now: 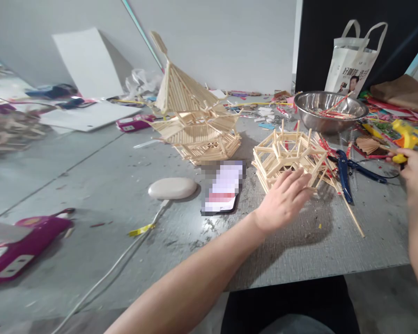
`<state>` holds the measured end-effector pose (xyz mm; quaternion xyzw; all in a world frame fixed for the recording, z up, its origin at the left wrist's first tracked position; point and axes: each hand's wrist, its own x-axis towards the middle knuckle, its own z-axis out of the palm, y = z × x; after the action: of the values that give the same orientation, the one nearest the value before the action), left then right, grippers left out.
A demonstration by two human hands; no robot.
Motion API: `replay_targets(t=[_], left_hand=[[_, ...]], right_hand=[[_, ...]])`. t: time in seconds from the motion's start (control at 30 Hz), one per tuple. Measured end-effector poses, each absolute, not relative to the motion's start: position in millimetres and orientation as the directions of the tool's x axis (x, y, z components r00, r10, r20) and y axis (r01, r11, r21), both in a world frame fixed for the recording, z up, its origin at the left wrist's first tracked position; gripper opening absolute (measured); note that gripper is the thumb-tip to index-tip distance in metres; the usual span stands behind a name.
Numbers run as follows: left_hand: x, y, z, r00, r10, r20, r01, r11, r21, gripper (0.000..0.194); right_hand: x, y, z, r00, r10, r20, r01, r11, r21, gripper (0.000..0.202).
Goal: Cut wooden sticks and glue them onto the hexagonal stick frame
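Observation:
My left hand lies over the near side of an open, many-sided wooden stick frame, its fingers bent across the lower sticks and its thumb hidden. Short upright sticks rise from the frame's top. At the right edge, my right hand is somewhat blurred, its fingers closed at the handle of a yellow glue gun. Blue-handled pliers lie between the frame and this hand. Red-and-white patterned sticks and one long plain stick lie beside the frame.
Left of the frame stands a stick model with a pointed roof. A phone and a white oval device with a cable lie nearer. Behind are a metal bowl and a white bag. A purple power strip is at left.

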<state>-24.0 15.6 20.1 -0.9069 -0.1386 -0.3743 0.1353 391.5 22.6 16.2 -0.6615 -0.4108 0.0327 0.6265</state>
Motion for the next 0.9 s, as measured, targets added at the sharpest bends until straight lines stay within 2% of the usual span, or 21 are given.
replay_targets(t=[0.07, 0.1, 0.13, 0.17, 0.27, 0.3, 0.47, 0.7, 0.9], left_hand=[[-21, 10, 17, 0.701, 0.096, 0.707, 0.3, -0.938, -0.171, 0.014], [-20, 8, 15, 0.717, 0.073, 0.693, 0.272, -0.945, -0.182, 0.014], [-19, 5, 13, 0.731, 0.057, 0.68, 0.249, -0.95, -0.188, 0.013], [-18, 4, 11, 0.742, 0.05, 0.668, 0.235, -0.953, -0.189, 0.013], [-16, 1, 5, 0.756, 0.047, 0.653, 0.221, -0.957, -0.187, 0.013], [-15, 0, 4, 0.76, 0.039, 0.648, 0.211, -0.959, -0.189, 0.014], [-10, -3, -2, 0.765, -0.02, 0.643, 0.146, -0.968, -0.204, 0.017], [-10, -8, -1, 0.746, 0.09, 0.66, 0.267, -0.948, -0.172, 0.019], [-10, -7, 0, 0.724, 0.121, 0.679, 0.306, -0.939, -0.159, 0.018]], right_hand=[[370, 18, 34, 0.684, 0.631, 0.367, 0.383, 0.118, -0.916, 0.013], [355, 15, 43, 0.711, 0.651, 0.265, 0.239, 0.13, -0.962, 0.014], [338, 11, 52, 0.702, 0.669, 0.245, 0.168, 0.179, -0.97, 0.016], [321, 6, 60, 0.671, 0.69, 0.27, 0.152, 0.229, -0.961, 0.016], [268, -8, 77, 0.419, 0.851, 0.316, 0.14, 0.283, -0.949, 0.019], [253, -11, 79, 0.358, 0.87, 0.34, 0.145, 0.307, -0.94, 0.022], [202, -24, 74, 0.211, 0.862, 0.461, 0.216, 0.418, -0.882, 0.022], [183, -32, 58, -0.039, 0.883, 0.468, 0.57, 0.404, -0.715, 0.019], [181, -30, 53, -0.075, 0.853, 0.516, 0.753, 0.388, -0.532, 0.024]])
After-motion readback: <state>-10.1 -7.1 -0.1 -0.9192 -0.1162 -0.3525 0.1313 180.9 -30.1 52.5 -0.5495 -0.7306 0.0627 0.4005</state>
